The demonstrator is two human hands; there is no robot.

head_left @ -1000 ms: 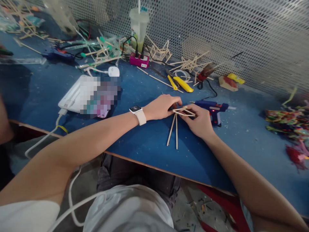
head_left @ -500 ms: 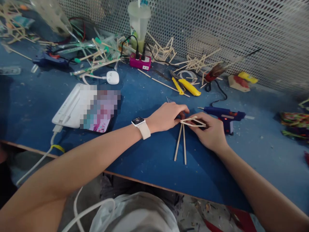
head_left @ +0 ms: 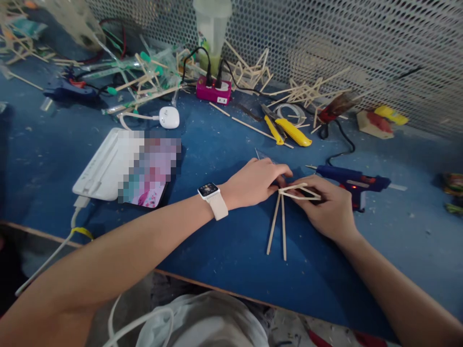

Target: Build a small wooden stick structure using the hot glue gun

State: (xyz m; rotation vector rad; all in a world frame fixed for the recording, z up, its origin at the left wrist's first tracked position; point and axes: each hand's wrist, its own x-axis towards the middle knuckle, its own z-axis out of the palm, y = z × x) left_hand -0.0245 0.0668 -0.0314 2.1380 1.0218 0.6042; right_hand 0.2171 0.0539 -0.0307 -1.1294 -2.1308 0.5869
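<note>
A small frame of thin wooden sticks point(head_left: 283, 221) is held between my hands over the blue table. Two of its sticks angle down toward the front edge, while others form a narrow wedge pointing right. My left hand point(head_left: 255, 179), a watch on its wrist, has its fingers curled and pinched at the joint where the sticks meet. Wrapped round the wedge end is my right hand point(head_left: 329, 205), its fingers closed and partly hidden behind the sticks. A blue glue gun point(head_left: 352, 180) with a red light lies just beyond the right hand.
Yellow-handled cutters point(head_left: 289, 129), a tape roll point(head_left: 291, 113) and a magenta power adapter point(head_left: 213, 91) stand toward the back. A phone point(head_left: 154, 168) and white power bank point(head_left: 104, 164) lie left. Stick structures point(head_left: 249, 70) line the mesh panel point(head_left: 325, 33). Another glue gun point(head_left: 68, 91) is far left.
The view has shifted slightly, so most things on the right appear a little further right and lower. Both hands keep the same hold on the stick frame.
</note>
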